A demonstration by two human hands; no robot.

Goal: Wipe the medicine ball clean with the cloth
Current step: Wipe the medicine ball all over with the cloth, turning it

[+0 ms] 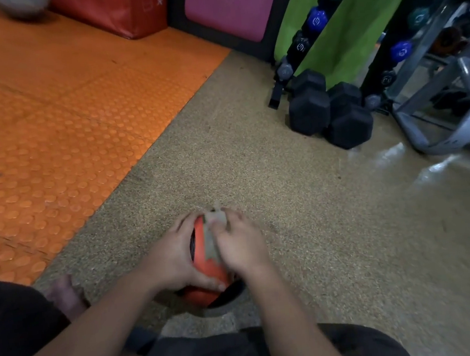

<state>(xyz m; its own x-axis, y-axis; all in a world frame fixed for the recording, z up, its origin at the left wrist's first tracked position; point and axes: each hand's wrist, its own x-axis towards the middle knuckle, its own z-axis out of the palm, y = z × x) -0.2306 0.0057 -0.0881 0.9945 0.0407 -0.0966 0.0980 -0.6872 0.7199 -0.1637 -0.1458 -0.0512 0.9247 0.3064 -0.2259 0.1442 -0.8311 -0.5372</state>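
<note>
ball point(205, 256): orange, low over speckled floor point(256, 175), just in front of knees, between both hands
left hand point(168, 257): curled round ball's left side, thumb underneath, gripping
right hand point(242, 245): pressing cloth point(215, 233) onto ball's top right; finger curl blurred, looks like a clamp on cloth
step: mid-wipe
tip: brace with left, rotate ball, keep cloth flat, overlap strokes
</note>
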